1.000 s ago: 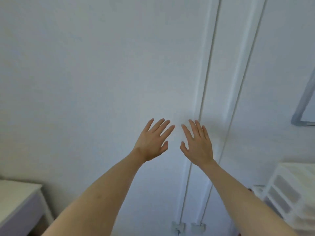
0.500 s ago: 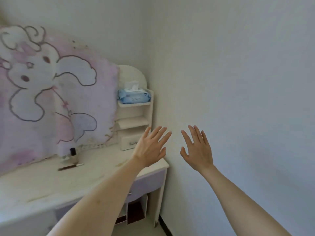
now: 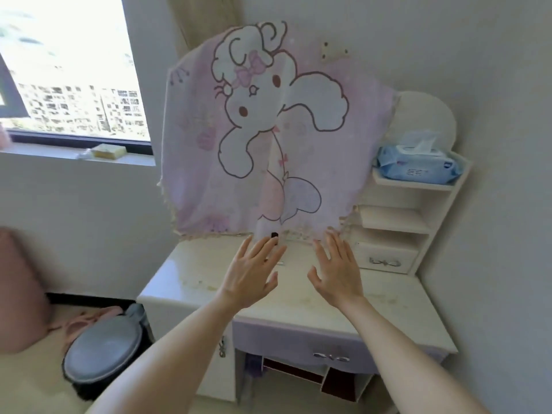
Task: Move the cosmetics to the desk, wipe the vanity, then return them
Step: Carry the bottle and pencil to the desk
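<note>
While both hands point(image 3: 249, 276) spread flat, vanity point(image 3: 397, 297) w/ bottle point(image 3: 274, 236) below.

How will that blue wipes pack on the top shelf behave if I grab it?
The wipes pack looks like a soft film pouch, so it will probably squash and sag rather than stay stiff. A sheet sticks up from its opening; pinching there would likely pull out a wipe. It overhangs the shelf edge slightly, so a push may slide it off.

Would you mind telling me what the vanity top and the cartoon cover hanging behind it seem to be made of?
The vanity top looks like glossy cream laminate or painted wood: it reflects light and shows stains. The cartoon cover appears to be thin printed fabric: it drapes in folds and has a fringed hem.
</note>
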Demonstrator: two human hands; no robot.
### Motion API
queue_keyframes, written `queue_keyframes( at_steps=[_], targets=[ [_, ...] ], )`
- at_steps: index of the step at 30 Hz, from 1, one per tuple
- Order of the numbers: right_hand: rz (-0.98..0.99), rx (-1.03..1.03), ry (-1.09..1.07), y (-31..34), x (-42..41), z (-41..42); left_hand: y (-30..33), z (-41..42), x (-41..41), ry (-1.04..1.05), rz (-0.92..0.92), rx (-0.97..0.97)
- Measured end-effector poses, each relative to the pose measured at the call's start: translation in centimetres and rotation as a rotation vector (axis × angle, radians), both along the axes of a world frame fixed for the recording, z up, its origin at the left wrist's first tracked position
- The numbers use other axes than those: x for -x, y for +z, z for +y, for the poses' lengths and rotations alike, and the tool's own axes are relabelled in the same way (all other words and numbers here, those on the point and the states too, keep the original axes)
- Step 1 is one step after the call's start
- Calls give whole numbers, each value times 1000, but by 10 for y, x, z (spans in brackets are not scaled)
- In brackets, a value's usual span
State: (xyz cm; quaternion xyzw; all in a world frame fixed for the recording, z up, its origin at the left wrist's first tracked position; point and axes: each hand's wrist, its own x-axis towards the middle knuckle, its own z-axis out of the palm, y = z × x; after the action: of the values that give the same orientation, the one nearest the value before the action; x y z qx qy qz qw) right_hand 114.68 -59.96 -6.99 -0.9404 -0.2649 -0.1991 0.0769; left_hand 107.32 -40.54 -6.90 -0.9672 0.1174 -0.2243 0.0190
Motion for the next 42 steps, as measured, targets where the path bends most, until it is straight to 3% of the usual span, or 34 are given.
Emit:
queue_keyframes(
  at_steps=[10,22,29,37,42],
  targets=[
    [233,62,8,-107,-85,111,-96,96,-87,82,165,114],
    [466,-20,38,-180,-193,141,-169,121,-201,43,268,107],
    [593,-249,127,-204,-266,163,-202,124,-265,61,351,120],
    [786,-592,-10,-223,-288,182,-236,123,-289,110,477,148],
    [733,-573,-12,-234,-297,182,-240,129,-284,136,576,79]
  ],
)
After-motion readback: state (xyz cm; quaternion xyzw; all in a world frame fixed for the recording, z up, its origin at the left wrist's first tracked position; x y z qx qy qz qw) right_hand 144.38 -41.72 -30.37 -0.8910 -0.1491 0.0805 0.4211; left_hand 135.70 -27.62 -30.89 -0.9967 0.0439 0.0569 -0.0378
